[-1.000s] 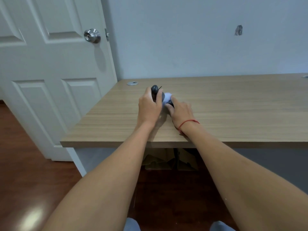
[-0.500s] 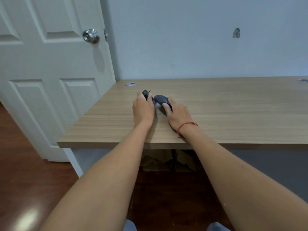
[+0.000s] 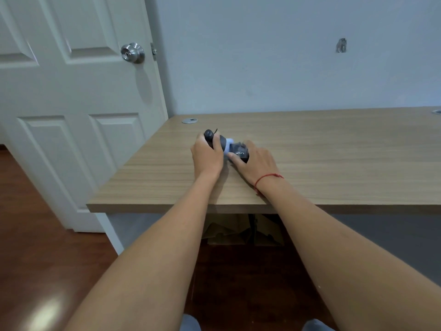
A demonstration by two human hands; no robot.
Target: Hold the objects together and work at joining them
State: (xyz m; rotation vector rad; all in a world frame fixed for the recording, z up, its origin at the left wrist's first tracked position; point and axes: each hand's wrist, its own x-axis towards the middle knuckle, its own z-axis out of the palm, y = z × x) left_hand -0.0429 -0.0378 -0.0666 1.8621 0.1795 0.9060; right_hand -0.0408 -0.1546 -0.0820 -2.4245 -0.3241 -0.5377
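Note:
A small dark grey device (image 3: pixel 224 144) with a pale blue-white middle band lies on the wooden desk (image 3: pixel 334 151) between my hands. My left hand (image 3: pixel 206 155) grips its rounded black end, fingers curled over the top. My right hand (image 3: pixel 255 161) holds the other end, a dark block with small white lettering, with the thumb pressed against the side near the band. A red string bracelet circles my right wrist. The underside of the device is hidden by my fingers.
A white panelled door (image 3: pixel 71 111) with a metal knob (image 3: pixel 133 52) stands at the left, close to the desk corner. A round metal cable grommet (image 3: pixel 190 120) sits at the desk's back left. Cardboard (image 3: pixel 229 230) lies under the desk on the dark wood floor.
The two ends of the device now sit further apart, showing the pale band and the lettered block. Both hands stay on it at the same spot on the desk.

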